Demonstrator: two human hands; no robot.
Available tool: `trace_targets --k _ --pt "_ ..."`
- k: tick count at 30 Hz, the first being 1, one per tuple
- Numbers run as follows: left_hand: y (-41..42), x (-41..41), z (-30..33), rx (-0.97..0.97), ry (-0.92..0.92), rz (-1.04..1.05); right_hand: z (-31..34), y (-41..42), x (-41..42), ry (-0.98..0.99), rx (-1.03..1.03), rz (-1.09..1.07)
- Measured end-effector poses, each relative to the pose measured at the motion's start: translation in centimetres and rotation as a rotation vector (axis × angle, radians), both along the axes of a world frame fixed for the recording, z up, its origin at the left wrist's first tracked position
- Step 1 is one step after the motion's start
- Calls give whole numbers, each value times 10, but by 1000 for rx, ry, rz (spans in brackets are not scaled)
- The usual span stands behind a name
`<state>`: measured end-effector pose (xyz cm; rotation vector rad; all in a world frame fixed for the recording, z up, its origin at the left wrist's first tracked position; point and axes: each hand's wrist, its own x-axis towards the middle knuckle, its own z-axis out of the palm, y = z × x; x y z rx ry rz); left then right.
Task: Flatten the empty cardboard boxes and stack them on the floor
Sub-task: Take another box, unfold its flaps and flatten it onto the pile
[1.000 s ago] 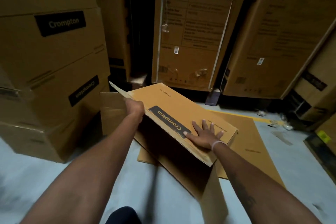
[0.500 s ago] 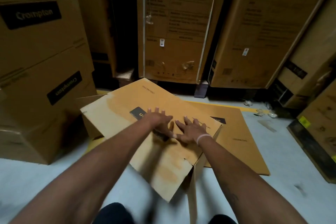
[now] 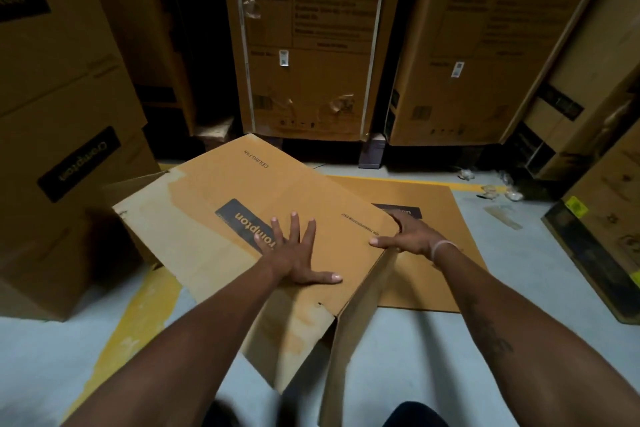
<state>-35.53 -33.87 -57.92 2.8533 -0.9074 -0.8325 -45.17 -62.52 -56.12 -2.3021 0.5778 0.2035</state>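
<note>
I see a large tan corrugated cardboard box with a dark "Crompton" label point(image 3: 277, 218), partly collapsed and tilted, its near flaps hanging toward the pale grey floor point(image 3: 519, 288). It overlaps an already flattened tan cardboard sheet point(image 3: 443, 253) lying on that floor. My left hand point(image 3: 298, 253) lies flat on the top panel, fingers spread straight, an open grip that presses rather than clasps. My right hand point(image 3: 408, 236) rests at the panel's right-hand fold, thumb on top; its fingers reach over the edge, and I cannot tell whether they curl round it.

I judge the box light, and stiff across its panels but yielding along the creases. The printed face looks smooth, so palms may slide. Pressure belongs near the folds and hold belongs on the edges; the torn, paler left strip looks weak. Tall stacked brown cartons point(image 3: 304, 45) stand behind.
</note>
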Motion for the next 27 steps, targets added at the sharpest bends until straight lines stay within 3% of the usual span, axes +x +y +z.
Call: trace_targets --k 3,9,16,18,22,24,27 --pt "12 14 0 -62 11 1 11 23 11 -17 2 18" --pt "15 31 24 -48 -24 53 23 58 42 113 -271 129" --pt "-53 -21 13 -274 -125 -235 34 63 23 278 -218 215" --pt "-58 -22 12 -299 -136 -262 21 54 19 251 -82 149" --pt "-62 -15 15 -340 -91 -249 -17 50 14 45 594 -104" --pt "-66 -18 16 -292 -87 -259 -30 46 21 -16 664 -195" --pt "-76 -30 12 -243 -117 -301 -30 43 35 -40 543 -108"
